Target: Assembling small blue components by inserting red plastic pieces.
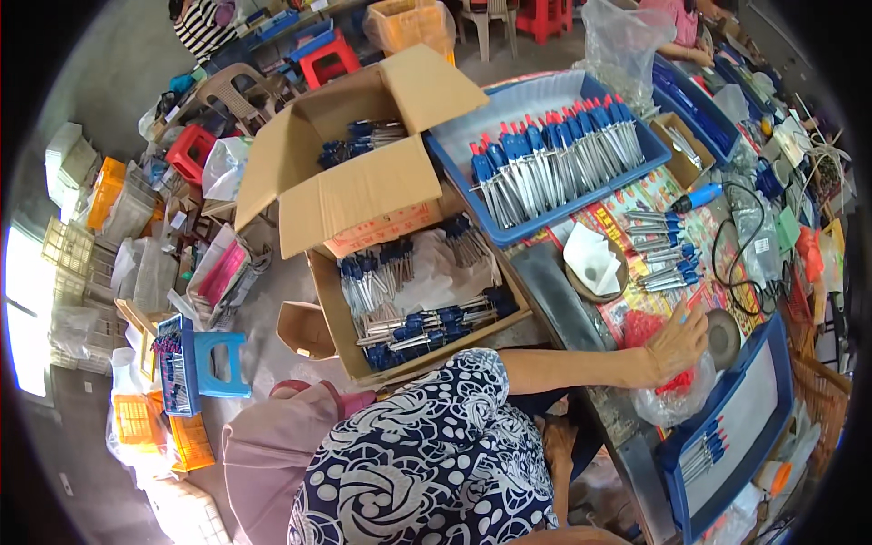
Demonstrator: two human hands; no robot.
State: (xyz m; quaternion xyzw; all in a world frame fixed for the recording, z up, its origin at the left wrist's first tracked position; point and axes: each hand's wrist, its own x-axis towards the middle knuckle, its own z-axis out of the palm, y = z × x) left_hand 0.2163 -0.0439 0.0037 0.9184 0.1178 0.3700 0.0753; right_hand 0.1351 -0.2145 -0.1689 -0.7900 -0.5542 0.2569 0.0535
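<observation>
My left hand [677, 348] reaches over the worktable, its fingers drawn together around a small light-blue bit too tiny to name. Just beneath it lies a clear plastic bag [683, 400] with small red pieces. My right hand [556, 434] is low beside my lap, its fingers mostly hidden. Ahead of the left hand, several blue-and-silver tools [668, 263] with long metal legs, resembling drawing compasses, rest on red printed paper. A blue tray [783, 368] to the right bears a few more with red tips [704, 459]. Near the left hand sits a round grey disc [724, 339].
A large blue tray [500, 238] holds rows of red-tipped tools. Open cardboard boxes [359, 213] with more tools stand left of the table. A blue powered screwdriver [698, 198] trails a black cable. White paper [590, 259] lies in a round dish. Stools and crates fill the background.
</observation>
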